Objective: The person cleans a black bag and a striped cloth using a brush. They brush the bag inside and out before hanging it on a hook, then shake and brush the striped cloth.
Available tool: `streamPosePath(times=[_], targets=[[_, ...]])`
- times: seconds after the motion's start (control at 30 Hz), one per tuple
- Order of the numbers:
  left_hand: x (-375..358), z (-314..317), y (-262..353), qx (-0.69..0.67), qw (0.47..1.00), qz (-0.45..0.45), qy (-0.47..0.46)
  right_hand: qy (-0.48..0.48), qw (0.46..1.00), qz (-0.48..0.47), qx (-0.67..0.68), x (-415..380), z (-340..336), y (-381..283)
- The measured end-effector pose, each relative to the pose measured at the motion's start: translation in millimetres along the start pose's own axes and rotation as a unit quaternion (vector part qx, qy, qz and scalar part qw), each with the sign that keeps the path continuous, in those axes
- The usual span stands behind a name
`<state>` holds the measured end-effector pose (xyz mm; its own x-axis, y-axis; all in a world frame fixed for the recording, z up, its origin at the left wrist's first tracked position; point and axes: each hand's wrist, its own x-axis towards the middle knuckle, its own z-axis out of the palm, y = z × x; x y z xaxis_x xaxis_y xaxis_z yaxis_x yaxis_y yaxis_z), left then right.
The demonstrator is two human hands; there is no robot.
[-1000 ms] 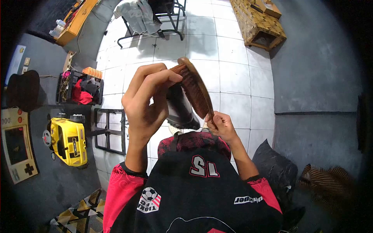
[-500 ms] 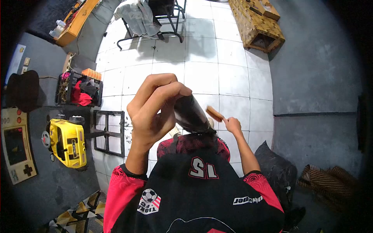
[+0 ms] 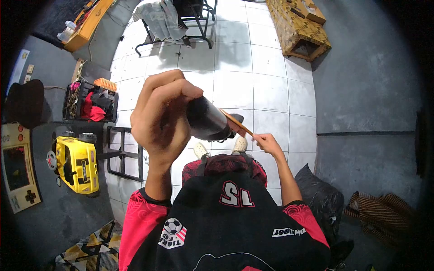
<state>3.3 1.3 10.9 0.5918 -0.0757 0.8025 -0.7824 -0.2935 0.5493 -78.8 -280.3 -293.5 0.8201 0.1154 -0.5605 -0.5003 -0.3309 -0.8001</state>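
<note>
My left hand (image 3: 160, 115) is raised at chest height, fingers curled around one end of a glossy black item (image 3: 207, 118) that looks like a shoe. Its far end points down and to the right, with a pale sheen along one side. In my right hand (image 3: 267, 143) is the handle of a wooden brush (image 3: 238, 123), seen nearly edge-on. The brush head is at the far end of the black item and seems to touch it. A dark part and a pinkish patch show around the brush, and I cannot make out what they are.
Pale clogs (image 3: 240, 144) are on my feet on the white tiles. At left are a yellow toy car (image 3: 77, 165), a black frame (image 3: 124, 153) and a crate (image 3: 90, 104) of cloths. A folding chair (image 3: 178, 27) stands ahead; a black bag (image 3: 316, 194) lies at right.
My left hand and the black item have moved left and slightly up. The brush has swung left onto its far end and turned from broad side to edge-on. My feet now show.
</note>
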Motion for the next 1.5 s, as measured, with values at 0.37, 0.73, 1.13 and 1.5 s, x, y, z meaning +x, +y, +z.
streamPosePath(times=[0.37, 0.73, 1.13, 1.5], targets=[[-12, 0, -10, -0.019, 0.972, -0.219, -0.087, 0.181, 0.969, -0.076, -0.147, -19, 14, -2], [1, 9, -3, -0.051, 0.974, -0.222, -0.004, 0.167, 0.973, -0.161, -0.020, -45, 62, -91], [-4, 4, -13, -0.242, 0.898, -0.354, 0.101, 0.188, 0.979, 0.014, -0.075, 26, 54, 58], [-3, 13, 13, -0.278, 0.904, -0.281, 0.159, 0.148, 0.970, -0.185, -0.056, 3, 71, -94]])
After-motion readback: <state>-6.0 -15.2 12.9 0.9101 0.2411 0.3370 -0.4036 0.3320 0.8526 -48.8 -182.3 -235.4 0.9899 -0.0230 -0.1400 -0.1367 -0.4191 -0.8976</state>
